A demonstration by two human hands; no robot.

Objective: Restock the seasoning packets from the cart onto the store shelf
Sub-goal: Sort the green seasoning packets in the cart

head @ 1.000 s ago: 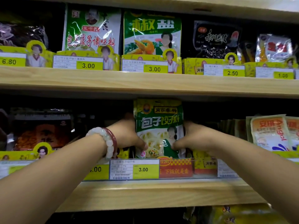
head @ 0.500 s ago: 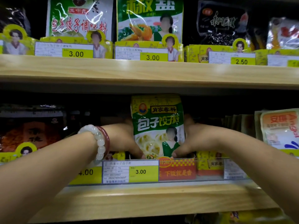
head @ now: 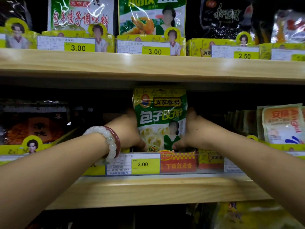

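A green seasoning packet [head: 160, 119] stood upright on the middle shelf [head: 148, 190], just behind the yellow price tag [head: 145, 164] marked 3.00. Its top edge reached the underside of the upper shelf [head: 148, 66], and its bottom edge was hidden behind the tag rail.

The left hand [head: 127, 129] held the packet's left side and the right hand [head: 193, 129] held its right side. Each thumb curled onto the lower front of the packet. The other fingers went behind the packet into the dark, so I could not see how they lay. A white bead bracelet [head: 107, 142] and a red bangle [head: 116, 139] sat on the left wrist.

To the left, a dark packet [head: 33, 123] was hard to read in the shadow. To the right, an orange-and-white packet [head: 282, 124] was cut off by the frame edge. On the upper shelf the packets were cut off at the top. Below the middle shelf, only blurred yellow shapes were visible.
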